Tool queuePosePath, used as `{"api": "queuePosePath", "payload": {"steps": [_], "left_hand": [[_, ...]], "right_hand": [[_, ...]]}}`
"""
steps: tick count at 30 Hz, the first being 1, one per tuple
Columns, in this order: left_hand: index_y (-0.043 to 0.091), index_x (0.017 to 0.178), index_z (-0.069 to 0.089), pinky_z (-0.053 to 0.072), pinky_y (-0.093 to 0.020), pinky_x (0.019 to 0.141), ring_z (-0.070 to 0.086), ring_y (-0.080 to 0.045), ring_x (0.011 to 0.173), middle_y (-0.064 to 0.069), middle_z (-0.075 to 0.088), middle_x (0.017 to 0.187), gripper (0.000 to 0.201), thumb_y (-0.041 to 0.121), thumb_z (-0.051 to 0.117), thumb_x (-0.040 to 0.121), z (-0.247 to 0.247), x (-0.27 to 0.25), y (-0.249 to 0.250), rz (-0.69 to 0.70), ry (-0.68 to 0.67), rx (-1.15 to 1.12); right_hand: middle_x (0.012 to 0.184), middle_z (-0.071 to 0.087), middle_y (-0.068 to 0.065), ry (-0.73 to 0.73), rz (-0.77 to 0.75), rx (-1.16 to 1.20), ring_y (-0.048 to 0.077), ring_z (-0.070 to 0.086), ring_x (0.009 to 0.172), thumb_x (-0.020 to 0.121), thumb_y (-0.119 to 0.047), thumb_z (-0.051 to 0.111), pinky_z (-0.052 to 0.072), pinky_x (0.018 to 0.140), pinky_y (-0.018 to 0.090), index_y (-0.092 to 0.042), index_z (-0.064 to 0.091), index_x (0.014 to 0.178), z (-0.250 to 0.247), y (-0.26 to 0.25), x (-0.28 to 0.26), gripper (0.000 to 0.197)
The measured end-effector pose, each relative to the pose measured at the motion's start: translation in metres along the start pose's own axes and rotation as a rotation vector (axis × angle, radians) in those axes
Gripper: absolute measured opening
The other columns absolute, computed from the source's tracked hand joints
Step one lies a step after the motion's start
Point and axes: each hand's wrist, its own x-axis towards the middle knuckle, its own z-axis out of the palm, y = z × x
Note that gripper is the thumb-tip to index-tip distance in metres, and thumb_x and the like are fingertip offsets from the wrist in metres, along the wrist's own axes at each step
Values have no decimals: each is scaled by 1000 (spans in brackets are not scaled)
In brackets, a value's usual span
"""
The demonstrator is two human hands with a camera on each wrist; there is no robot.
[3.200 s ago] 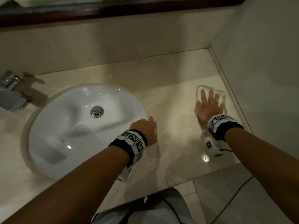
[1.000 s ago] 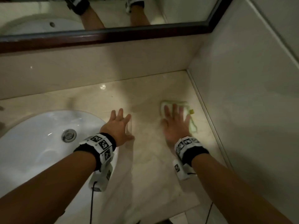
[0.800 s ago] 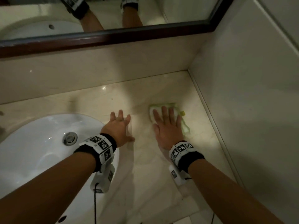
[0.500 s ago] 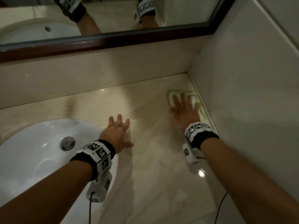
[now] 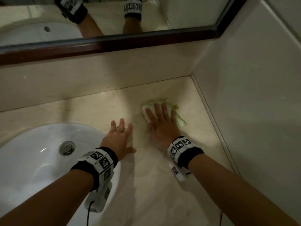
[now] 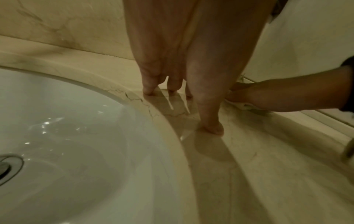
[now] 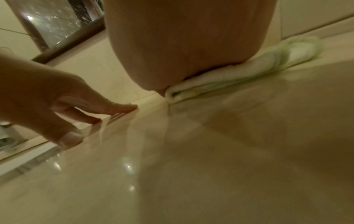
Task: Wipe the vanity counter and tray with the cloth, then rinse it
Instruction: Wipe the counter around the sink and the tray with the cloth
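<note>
As the cloth (image 5: pixel 163 110) swings back left from the side wall, head view shows the right hand (image 5: pixel 162 126) flat on it, fingers straight, mid-tabletop (image 5: pixel 154 185); another wiping pass, tray unseen, rinse pending. Left wrist view: left hand (image 6: pixel 178 60) spread, fingertips braced beside the sink (image 6: pixel 67 136), holding nothing. Right wrist view: palm presses the folded cloth down.

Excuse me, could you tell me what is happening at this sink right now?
A person is wiping the marble vanity counter. The right hand presses flat on a folded green-and-white cloth near the right wall. The left hand rests on its fingertips on the counter beside the white basin. No tray is in view.
</note>
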Motion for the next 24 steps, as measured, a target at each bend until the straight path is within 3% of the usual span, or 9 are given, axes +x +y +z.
{"api": "queuePosePath", "payload": {"steps": [5,9,12,17,20,24], "left_hand": [[26,154,-6,18,-44,117,-13,-40,146,-10,-15,161,100,59,58,85,1,-1,-1,7,14,-15],[28,154,-8,20,-42,117,-15,-38,146,-8,-17,161,99,60,56,85,1,-1,-2,1,19,-25],[29,153,-8,23,-42,116,-17,-37,146,-6,-18,160,98,59,57,86,3,-1,-1,0,20,-35],[29,153,-9,24,-43,117,-18,-36,145,-5,-20,160,97,57,57,87,4,0,-1,1,18,-57],[28,154,-8,24,-43,117,-17,-37,145,-6,-20,160,98,56,58,87,3,-1,-1,-1,10,-51],[28,154,-6,19,-43,117,-16,-38,145,-8,-18,160,97,56,58,87,0,1,0,-1,3,-37]], "right_hand": [[164,-8,-4,-27,-27,-68,24,-9,150,88,-58,-5,-3,118,52,-42,-1,152,-7,29,10,67],[163,-14,-4,-18,159,-25,23,-14,149,100,-52,7,-5,119,52,-39,-5,153,-23,71,24,56],[162,-16,-3,-18,332,3,24,-15,149,102,-47,12,-7,119,51,-40,-9,152,-36,98,38,55],[163,-16,0,30,459,74,27,-16,149,101,-43,13,-9,118,55,-39,-9,152,-33,85,54,56],[162,-17,3,-4,388,70,30,-17,148,103,-42,16,-6,117,59,-36,-10,153,-34,60,54,57],[162,-18,6,-59,131,-23,34,-18,147,103,-43,20,-4,115,62,-33,-12,153,-20,-1,42,60]]}}
